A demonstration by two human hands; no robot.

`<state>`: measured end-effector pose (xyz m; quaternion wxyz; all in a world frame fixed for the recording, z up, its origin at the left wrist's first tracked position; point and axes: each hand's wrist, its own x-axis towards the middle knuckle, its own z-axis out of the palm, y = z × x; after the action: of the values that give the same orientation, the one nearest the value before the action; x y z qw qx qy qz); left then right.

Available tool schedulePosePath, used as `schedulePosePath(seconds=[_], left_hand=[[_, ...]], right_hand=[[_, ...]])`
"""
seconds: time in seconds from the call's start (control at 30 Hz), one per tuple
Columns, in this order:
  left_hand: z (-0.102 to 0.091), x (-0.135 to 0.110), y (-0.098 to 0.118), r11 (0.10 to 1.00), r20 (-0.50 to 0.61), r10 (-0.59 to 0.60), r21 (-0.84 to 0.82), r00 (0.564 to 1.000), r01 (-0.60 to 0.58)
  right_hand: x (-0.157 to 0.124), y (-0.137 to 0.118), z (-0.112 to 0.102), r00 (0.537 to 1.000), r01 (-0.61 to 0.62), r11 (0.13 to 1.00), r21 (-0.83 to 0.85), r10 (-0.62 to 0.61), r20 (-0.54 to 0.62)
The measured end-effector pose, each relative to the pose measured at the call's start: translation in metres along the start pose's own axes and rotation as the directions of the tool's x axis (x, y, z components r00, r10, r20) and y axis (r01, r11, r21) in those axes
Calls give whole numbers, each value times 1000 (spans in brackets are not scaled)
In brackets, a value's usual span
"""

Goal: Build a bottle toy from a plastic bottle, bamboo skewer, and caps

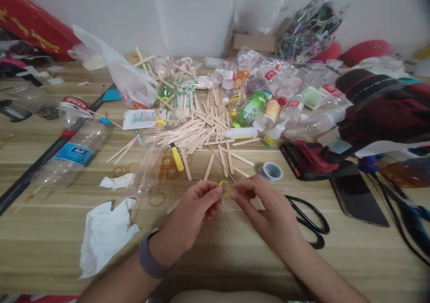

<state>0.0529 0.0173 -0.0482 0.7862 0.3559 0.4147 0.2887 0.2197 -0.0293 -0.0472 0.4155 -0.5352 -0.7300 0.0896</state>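
A small yellow ring (pixel 225 188), which looks like plastic, is pinched between the thumb and forefinger of my left hand (pixel 198 206). Just to its right, my right hand (pixel 265 204) has its thumb and fingertips pressed together. Whatever lies between those fingertips is too small or hidden to make out. A thin wooden stick (pixel 220 162) slants down toward the gap between the hands. Beyond them lie loose craft sticks (pixel 191 135) and a yellow-handled screwdriver (pixel 177 158). Black-handled scissors (pixel 311 222) rest beside my right hand, partly covered by it. A spool (pixel 270 171) sits behind that hand.
Plastic bottles (pixel 251 108) are heaped at the back. At right are a red-and-black power drill (pixel 369 114) and a phone (pixel 358 200). On the left are a clear bottle (pixel 75 153), a black bar (pixel 36 173), crumpled tissue (pixel 104 233) and rubber bands (pixel 168 166).
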Motion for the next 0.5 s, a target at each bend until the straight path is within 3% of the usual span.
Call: schedulePosePath(seconds=[0.2,0.5], left_hand=[[-1,0,-1,997,-24,15,80,1000,-13],[-6,1,8,921,-9,42,388,999,-35]], right_hand=[[12,9,0,990,75,997,-28,-71,125],[13,22,-2,975,-218,941,260,197,107]])
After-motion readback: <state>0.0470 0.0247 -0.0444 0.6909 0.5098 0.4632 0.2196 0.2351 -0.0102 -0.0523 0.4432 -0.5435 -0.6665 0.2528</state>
